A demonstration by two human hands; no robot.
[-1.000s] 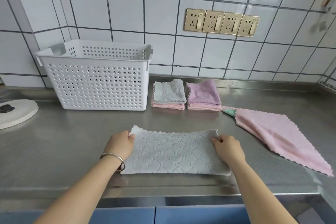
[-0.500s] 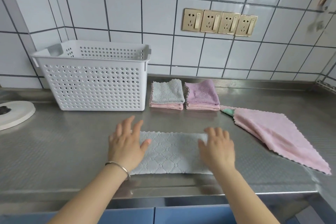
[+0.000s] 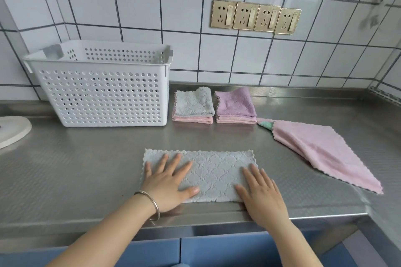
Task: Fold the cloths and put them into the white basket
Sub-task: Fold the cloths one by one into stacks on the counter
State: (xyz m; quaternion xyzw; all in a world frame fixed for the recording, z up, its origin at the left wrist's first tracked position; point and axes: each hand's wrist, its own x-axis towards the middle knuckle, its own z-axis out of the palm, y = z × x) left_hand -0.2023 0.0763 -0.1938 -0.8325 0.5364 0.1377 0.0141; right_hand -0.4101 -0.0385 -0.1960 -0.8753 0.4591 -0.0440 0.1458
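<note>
A gray cloth [image 3: 208, 174] lies flat on the shiny metal counter [image 3: 86, 169], folded into a long strip. It sits near the front edge, in the middle of the view.

The left hand [image 3: 168, 182] lies flat on the left end of the gray cloth. Its fingers are straight and spread out, pointing to about 1 o'clock. It holds nothing; it just presses down. A silver bracelet [image 3: 149, 204] goes round that wrist.

The right hand [image 3: 262, 193] lies flat on the right end of the gray cloth. Its fingers are straight too, pointing to about 11 o'clock, and it holds nothing. Part of this hand is off the cloth, on the counter. The bare middle of the cloth shows between the two hands.

The white basket [image 3: 102, 84] with many little holes stands at 10 o'clock from the cloth, by the tiled wall. Just right of it are two small piles of folded cloths: one gray on top of pink [image 3: 193, 105], one purple on top of pink [image 3: 235, 106]. They are at 12 o'clock from the gray cloth.

A big pink cloth [image 3: 321, 154] lies loose at 3 o'clock, well apart from the hands.
</note>
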